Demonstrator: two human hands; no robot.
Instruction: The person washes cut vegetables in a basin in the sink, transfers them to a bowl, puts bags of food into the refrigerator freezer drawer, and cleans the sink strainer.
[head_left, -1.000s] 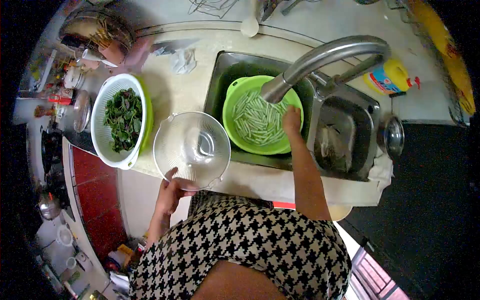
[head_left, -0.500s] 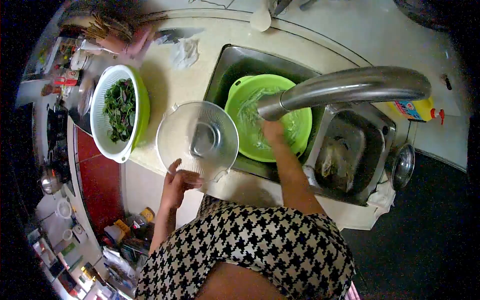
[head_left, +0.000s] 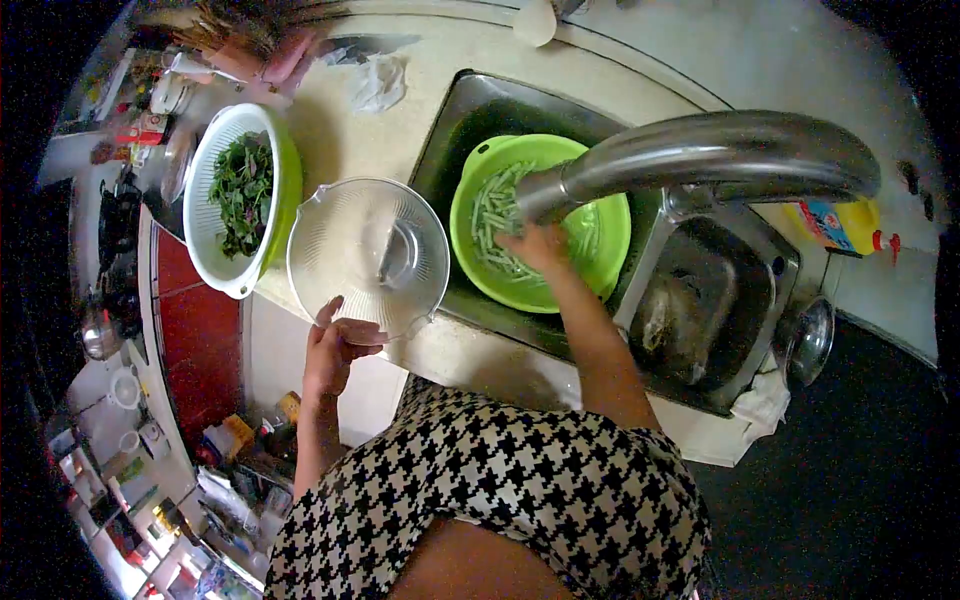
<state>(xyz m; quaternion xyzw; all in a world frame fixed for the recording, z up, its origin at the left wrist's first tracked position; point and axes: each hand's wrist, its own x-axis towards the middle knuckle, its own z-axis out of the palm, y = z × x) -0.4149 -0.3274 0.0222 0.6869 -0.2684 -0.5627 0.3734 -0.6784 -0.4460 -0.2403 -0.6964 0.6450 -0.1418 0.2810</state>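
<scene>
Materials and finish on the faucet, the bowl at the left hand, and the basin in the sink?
Faucet: brushed metal, likely stainless steel; grey with broad soft highlights.
Bowl at the left hand: clear, ribbed; the counter shows through. Plastic or glass, can't tell.
Basin: probably plastic, smooth, fairly glossy; uniform opaque lime green, molded handle slot.
</scene>
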